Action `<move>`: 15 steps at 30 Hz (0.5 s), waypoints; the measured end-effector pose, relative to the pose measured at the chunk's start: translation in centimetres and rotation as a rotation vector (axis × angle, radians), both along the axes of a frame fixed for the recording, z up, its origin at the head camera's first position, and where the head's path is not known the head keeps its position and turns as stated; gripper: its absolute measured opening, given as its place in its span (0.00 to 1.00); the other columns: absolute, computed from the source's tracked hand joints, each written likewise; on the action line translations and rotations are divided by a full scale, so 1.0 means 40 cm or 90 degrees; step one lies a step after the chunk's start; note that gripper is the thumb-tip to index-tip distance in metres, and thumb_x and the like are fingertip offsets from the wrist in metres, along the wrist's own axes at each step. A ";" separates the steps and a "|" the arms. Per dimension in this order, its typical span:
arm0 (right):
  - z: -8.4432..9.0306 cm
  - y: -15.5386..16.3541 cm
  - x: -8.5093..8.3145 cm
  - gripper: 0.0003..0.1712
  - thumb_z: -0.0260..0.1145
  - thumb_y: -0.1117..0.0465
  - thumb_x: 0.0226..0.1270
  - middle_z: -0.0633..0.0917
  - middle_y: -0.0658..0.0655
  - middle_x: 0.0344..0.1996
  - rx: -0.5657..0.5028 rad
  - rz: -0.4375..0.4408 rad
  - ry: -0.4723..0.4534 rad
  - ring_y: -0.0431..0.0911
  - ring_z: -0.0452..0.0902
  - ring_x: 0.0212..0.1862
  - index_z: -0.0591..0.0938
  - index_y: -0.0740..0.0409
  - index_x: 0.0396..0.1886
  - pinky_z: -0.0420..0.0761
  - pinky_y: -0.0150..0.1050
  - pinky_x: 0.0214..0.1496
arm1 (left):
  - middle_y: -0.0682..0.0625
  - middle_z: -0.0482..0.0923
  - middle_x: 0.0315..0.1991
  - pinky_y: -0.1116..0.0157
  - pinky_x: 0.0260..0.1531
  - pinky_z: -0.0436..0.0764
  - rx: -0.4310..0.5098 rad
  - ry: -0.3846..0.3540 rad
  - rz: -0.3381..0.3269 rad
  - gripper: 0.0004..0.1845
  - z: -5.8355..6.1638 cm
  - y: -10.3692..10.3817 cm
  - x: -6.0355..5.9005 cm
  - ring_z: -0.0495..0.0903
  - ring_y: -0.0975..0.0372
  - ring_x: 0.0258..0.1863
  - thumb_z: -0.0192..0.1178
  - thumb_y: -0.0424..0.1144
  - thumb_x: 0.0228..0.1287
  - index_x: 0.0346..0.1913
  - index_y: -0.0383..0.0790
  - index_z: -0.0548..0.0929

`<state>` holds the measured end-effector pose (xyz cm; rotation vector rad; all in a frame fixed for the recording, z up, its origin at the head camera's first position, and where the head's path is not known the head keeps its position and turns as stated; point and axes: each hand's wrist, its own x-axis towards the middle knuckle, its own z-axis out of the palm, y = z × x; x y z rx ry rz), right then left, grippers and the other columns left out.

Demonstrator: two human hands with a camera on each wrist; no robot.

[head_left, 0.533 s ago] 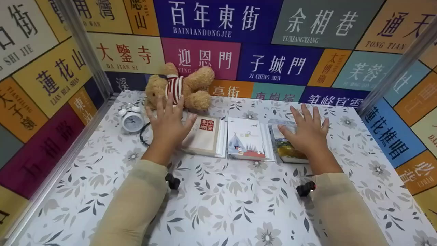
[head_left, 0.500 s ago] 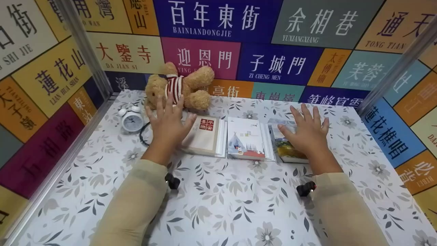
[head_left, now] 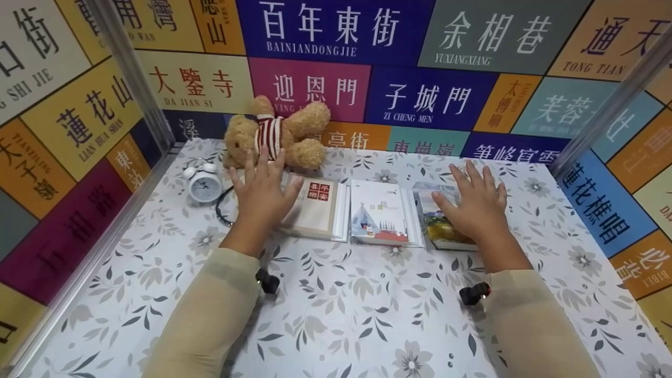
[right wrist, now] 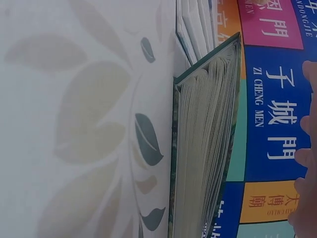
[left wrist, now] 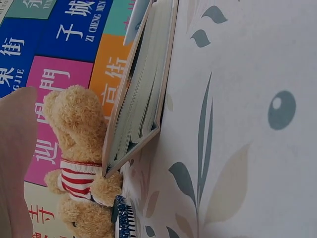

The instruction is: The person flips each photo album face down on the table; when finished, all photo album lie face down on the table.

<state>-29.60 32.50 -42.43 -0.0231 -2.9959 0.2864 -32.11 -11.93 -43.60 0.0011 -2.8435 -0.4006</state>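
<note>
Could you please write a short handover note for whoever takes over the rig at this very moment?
Left hand: open, fingers spread, over the left edge of the beige book; contact cannot be told.
Right hand: open, fingers spread, over the right book, contact likewise unclear.
Three books lie flat in a row on the floral table, the white book in the middle between the two others.
Behind them: teddy bear, alarm clock.
Done: nothing gripped or lifted.
Left: probably to grip or gather the books, starting from the outer two.
</note>
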 end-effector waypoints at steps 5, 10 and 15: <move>0.005 0.012 0.016 0.51 0.38 0.17 0.60 0.37 0.51 0.81 -0.035 -0.006 0.008 0.61 0.27 0.80 0.40 0.28 0.79 0.34 0.76 0.71 | 0.56 0.30 0.82 0.35 0.72 0.26 0.063 -0.003 -0.021 0.42 0.002 0.026 0.008 0.23 0.52 0.80 0.37 0.76 0.65 0.77 0.73 0.35; 0.015 0.029 0.032 0.50 0.41 0.18 0.61 0.43 0.54 0.81 -0.087 -0.003 0.001 0.64 0.37 0.80 0.42 0.28 0.79 0.43 0.78 0.69 | 0.53 0.43 0.81 0.35 0.74 0.39 0.150 -0.010 -0.043 0.43 0.012 0.072 0.028 0.34 0.49 0.81 0.39 0.75 0.65 0.79 0.67 0.42; 0.024 0.054 0.050 0.47 0.44 0.20 0.62 0.48 0.56 0.81 -0.155 -0.003 -0.016 0.67 0.43 0.78 0.43 0.23 0.78 0.48 0.78 0.68 | 0.51 0.55 0.78 0.38 0.74 0.45 0.245 -0.012 -0.079 0.42 0.023 0.136 0.057 0.43 0.50 0.80 0.46 0.70 0.66 0.79 0.61 0.49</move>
